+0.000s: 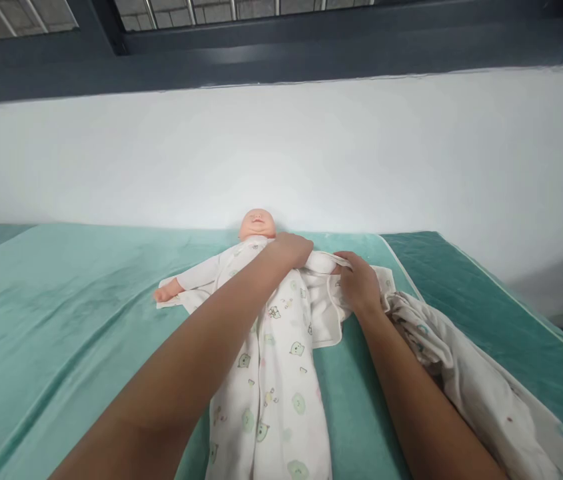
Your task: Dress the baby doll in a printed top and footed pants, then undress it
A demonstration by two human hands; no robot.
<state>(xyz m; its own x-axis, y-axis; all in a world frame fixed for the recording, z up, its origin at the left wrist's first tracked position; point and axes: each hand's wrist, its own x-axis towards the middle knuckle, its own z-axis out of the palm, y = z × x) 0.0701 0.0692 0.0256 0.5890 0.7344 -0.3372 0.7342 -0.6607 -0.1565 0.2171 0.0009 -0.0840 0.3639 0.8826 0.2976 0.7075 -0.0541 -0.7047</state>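
A baby doll [258,223] lies on its back, dressed in a white garment [281,347] printed with green animal faces. Its arm on the left of the view is stretched out, and the doll's bare hand [168,291] shows past the cuff. Crossing over the doll's chest, my left hand [295,250] is closed at the shoulder end of the other white sleeve [322,262]; its fingertips are hidden. My right hand [360,283] pinches that sleeve at its outer end. Beneath the sleeve spreads a loose white printed flap of cloth [325,323].
A crumpled white printed cloth [454,360] lies right of my right forearm. Everything rests on a green velvety bed cover [86,300], with a darker green part [461,287] at the right. Behind it rise a white wall [186,153] and a dark window frame [286,50] with bars.
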